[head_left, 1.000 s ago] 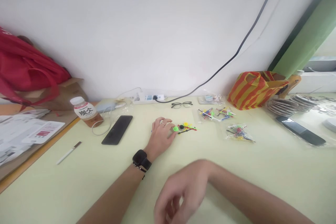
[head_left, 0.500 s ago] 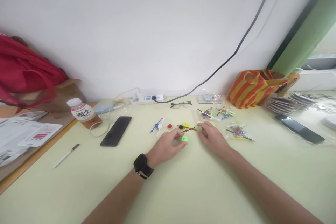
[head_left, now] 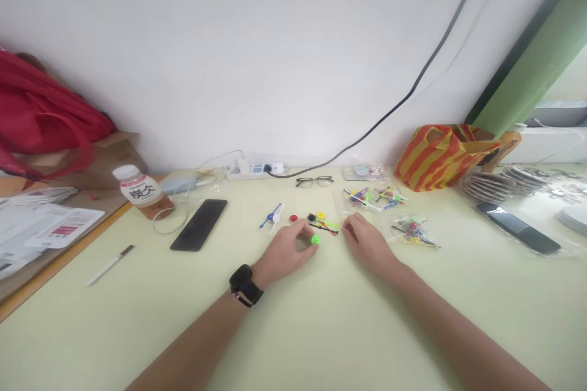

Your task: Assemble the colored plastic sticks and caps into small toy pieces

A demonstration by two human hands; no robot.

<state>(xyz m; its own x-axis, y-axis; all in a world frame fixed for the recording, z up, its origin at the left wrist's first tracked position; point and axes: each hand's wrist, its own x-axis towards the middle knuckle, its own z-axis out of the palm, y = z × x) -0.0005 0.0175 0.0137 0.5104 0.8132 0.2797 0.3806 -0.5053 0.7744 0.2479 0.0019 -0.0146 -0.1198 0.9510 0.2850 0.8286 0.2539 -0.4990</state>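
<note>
The left hand (head_left: 285, 250) pinches a green disc (head_left: 315, 239); right of thin sticks (head_left: 326, 230), the right hand (head_left: 367, 243) curls, its hold unclear.

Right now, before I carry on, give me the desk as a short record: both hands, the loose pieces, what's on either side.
left hand: pinching green piece, thumb and fingers
right hand: curled beside thin sticks; whether it holds anything, cannot tell
loose pieces: red disc, black disc, yellow disc; farther left, blue piece, white piece
left side: black phone, bottle
right side: clear bag of parts
</note>
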